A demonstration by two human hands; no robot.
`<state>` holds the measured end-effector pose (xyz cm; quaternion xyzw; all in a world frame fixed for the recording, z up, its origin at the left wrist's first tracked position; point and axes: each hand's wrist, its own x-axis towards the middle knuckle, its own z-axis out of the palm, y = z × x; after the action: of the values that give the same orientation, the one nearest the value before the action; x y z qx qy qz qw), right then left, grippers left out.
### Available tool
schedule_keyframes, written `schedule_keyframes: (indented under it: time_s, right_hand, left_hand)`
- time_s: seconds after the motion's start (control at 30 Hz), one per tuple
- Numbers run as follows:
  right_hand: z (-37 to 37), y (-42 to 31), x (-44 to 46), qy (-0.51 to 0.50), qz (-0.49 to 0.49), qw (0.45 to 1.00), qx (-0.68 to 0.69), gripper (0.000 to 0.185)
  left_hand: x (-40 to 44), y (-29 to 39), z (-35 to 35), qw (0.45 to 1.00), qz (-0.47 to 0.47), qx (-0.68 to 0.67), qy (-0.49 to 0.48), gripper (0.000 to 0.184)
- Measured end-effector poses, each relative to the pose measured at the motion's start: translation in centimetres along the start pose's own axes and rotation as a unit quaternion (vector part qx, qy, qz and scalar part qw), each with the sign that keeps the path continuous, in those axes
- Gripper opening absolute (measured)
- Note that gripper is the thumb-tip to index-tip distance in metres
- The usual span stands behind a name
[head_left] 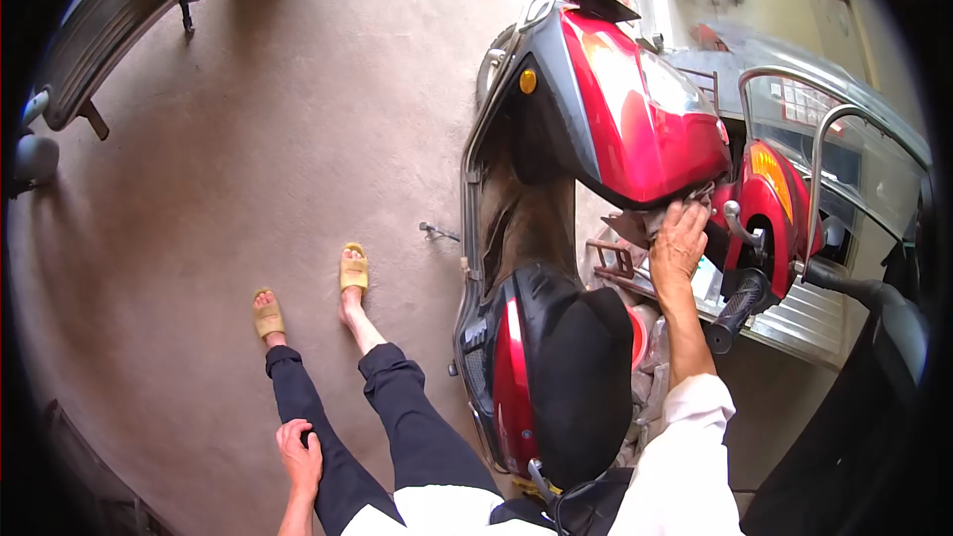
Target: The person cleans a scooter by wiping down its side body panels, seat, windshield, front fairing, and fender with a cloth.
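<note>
My right hand (680,243) reaches to the inner edge of a red and black scooter's front body (635,109). Its fingers are bent around what looks like a crumpled grey cloth (645,224), pressed against the panel just left of the handlebar; the fingers hide part of it. My left hand (301,455) hangs over my dark trouser leg, thumb and fingers apart, with nothing visible in it. The scooter's black seat (581,387) lies nearer me, and its black handlebar grip (740,313) is right of my right forearm.
A clear windshield (834,139) with a metal frame rises at the right. A brown stool (611,258) and a red-rimmed bucket (637,337) stand beyond the scooter. Another vehicle's dark seat (129,20) shows at upper left. A kickstand (439,232) juts over the concrete floor (248,169).
</note>
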<state>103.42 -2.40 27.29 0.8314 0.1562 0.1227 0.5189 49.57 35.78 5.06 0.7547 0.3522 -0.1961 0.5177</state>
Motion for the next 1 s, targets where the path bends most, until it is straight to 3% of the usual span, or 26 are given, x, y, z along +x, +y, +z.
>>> schedule_keyframes:
  time_s: [0.1, 0.17, 0.3, 0.37, 0.5, 0.53, 0.57, 0.63, 0.67, 0.7, 0.73, 0.8, 0.87, 0.93, 1.0]
  right_hand:
    - [-3.2, 0.5, -0.1, 0.011, -0.046, 0.999, -0.003, 0.037]
    - [-4.5, 1.2, -1.3, -0.142, -0.069, 0.987, 0.033, 0.043]
    - [-1.9, 2.9, -5.0, -0.189, -0.038, 0.969, 0.155, 0.056]
    - [-4.4, 3.6, -4.9, -0.114, 0.038, 0.942, 0.313, 0.057]
    - [-8.2, 4.2, -4.6, -0.031, 0.163, 0.870, 0.464, 0.053]
    - [-8.2, 4.2, -5.2, -0.028, 0.161, 0.870, 0.465, 0.053]
    - [-8.0, 4.4, -5.8, -0.076, 0.251, 0.861, 0.436, 0.049]
    - [-6.6, 4.0, -6.4, -0.124, 0.334, 0.843, 0.402, 0.046]
    - [-4.7, 2.9, -7.0, -0.013, 0.404, 0.710, 0.577, 0.043]
    - [-2.9, 2.2, -7.7, 0.096, 0.451, 0.528, 0.713, 0.041]
    - [-1.6, 2.0, -8.8, 0.053, 0.467, 0.422, 0.775, 0.040]
    - [-6.5, -0.3, -7.9, -0.073, 0.482, 0.271, 0.830, 0.045]
    - [-10.5, -2.1, -7.8, -0.132, 0.404, 0.304, 0.853, 0.054]
    - [-13.7, -3.7, -8.1, -0.163, 0.331, 0.350, 0.861, 0.061]
    - [-15.1, -4.9, -8.8, -0.227, 0.252, 0.403, 0.850, 0.065]
  left_hand:
    - [0.0, 0.0, -0.2, 1.000, 0.002, 0.002, 0.001, 0.015]
    - [-0.1, -0.3, -0.3, 1.000, 0.001, -0.010, -0.007, 0.016]
    - [0.6, 0.3, -0.5, 1.000, -0.019, 0.003, -0.018, 0.019]
    - [1.5, 2.5, -1.1, 0.999, -0.025, 0.009, -0.022, 0.019]
    - [4.1, 6.5, -0.3, 0.997, -0.056, 0.010, -0.054, 0.023]
    - [4.7, 7.5, 0.2, 0.997, -0.057, 0.007, -0.051, 0.023]
    - [5.3, 8.5, 0.9, 0.996, -0.049, -0.039, -0.062, 0.025]
    - [6.2, 10.9, 2.7, 0.990, -0.031, -0.116, -0.078, 0.027]
    - [6.7, 12.6, 3.5, 0.983, -0.034, -0.154, -0.097, 0.028]
    - [7.2, 14.0, 4.8, 0.970, -0.042, -0.202, -0.126, 0.030]
    - [7.8, 15.4, 6.1, 0.955, -0.048, -0.249, -0.155, 0.033]
    - [9.1, 20.6, 8.1, 0.896, -0.037, -0.376, -0.234, 0.038]
    - [10.6, 26.5, 10.2, 0.819, -0.039, -0.464, -0.335, 0.061]
    - [11.2, 33.4, 9.9, 0.687, -0.096, -0.596, -0.403, 0.083]
    - [11.2, 37.6, 9.8, 0.615, -0.082, -0.670, -0.407, 0.088]
